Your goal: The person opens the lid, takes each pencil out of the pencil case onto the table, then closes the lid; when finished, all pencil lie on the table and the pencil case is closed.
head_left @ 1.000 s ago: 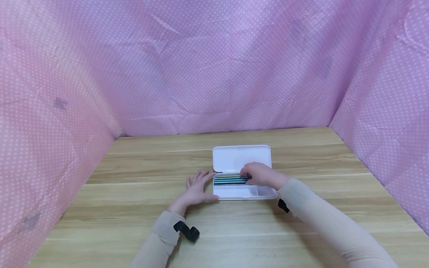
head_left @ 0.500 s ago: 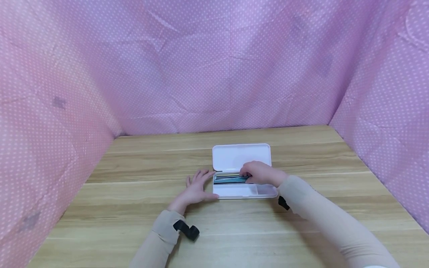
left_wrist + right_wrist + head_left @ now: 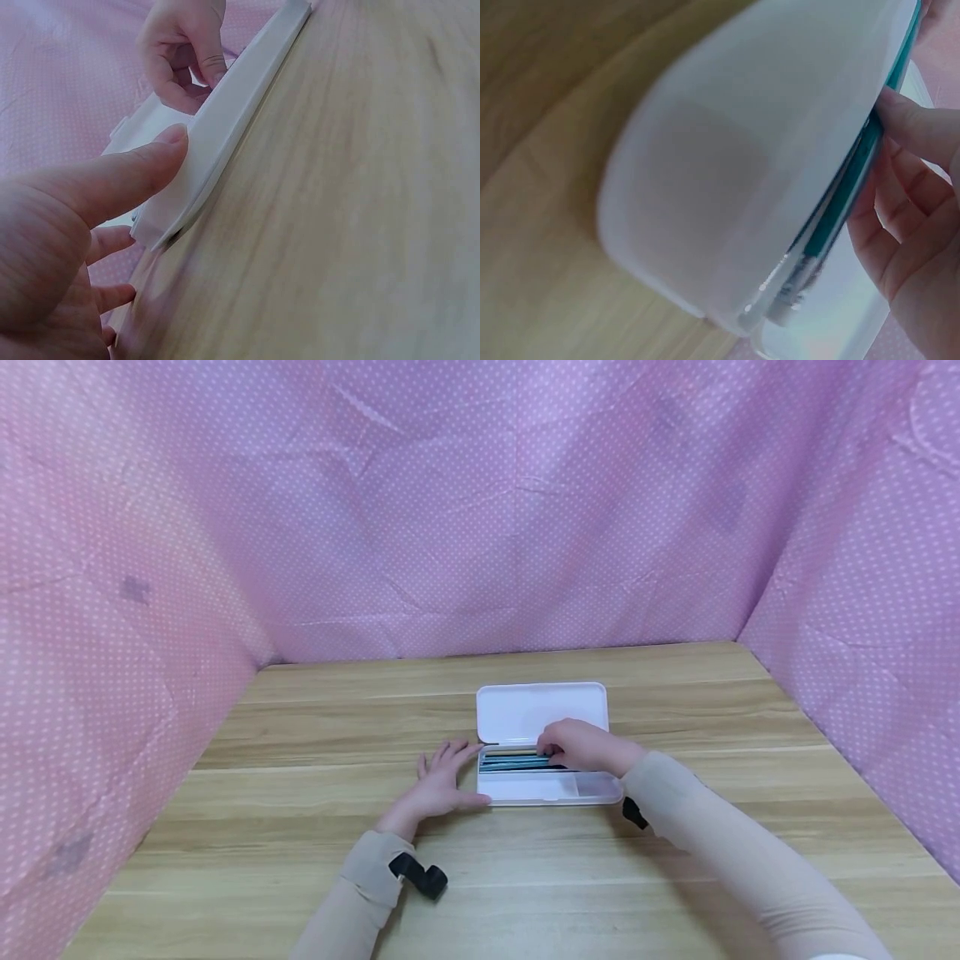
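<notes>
A white pencil case (image 3: pixel 527 787) lies on the table with its lid (image 3: pixel 538 710) folded back. Several green and dark pencils (image 3: pixel 512 763) lie lengthwise in its rear compartment. My right hand (image 3: pixel 583 748) reaches in over their right end. In the right wrist view, thumb and fingers pinch a green pencil (image 3: pixel 844 199) with a metal ferrule and eraser at its end. My left hand (image 3: pixel 438 789) is spread at the case's left end, fingers fairly straight. Its thumb (image 3: pixel 142 171) touches the front wall in the left wrist view, while the other fingers are round the corner.
The wood-grain table (image 3: pixel 337 727) spreads all round the case. Pink dotted cloth (image 3: pixel 465 527) hangs behind it and on both sides. Each sleeve cuff carries a black strap (image 3: pixel 420 875). The front compartment has a low divider (image 3: pixel 576 786) toward the right.
The pencils have shifted and turned slightly under my right fingers, with more green showing than half a second ago. Both hands and the case stay nearly in place.
</notes>
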`<state>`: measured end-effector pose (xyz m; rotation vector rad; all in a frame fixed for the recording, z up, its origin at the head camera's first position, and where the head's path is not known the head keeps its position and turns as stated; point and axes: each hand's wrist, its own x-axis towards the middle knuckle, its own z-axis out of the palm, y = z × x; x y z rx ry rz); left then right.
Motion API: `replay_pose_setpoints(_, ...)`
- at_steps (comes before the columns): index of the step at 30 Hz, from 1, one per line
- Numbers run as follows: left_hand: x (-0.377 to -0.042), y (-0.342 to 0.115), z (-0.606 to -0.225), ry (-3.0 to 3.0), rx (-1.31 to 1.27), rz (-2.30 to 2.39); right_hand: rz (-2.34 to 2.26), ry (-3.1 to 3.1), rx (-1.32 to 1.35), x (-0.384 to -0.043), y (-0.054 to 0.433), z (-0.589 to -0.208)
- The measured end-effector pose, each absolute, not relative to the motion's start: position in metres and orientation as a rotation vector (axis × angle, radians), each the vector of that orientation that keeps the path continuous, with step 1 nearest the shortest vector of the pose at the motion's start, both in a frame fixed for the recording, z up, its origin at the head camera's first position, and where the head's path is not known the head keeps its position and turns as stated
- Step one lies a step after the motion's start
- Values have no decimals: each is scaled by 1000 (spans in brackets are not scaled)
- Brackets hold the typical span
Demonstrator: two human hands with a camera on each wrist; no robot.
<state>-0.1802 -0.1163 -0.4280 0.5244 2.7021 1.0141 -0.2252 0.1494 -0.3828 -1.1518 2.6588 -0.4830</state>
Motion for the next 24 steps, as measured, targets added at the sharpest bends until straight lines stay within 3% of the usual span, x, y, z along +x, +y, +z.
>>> replay_pose_setpoints(10, -181, -116, -431, 2726, 528, 989, -582, 2641, -1138, -224, 152, -374)
replay_pose_setpoints(24, -180, -117, -429, 2713, 523, 997, -1132, 2559, -802, -220, 172, -365)
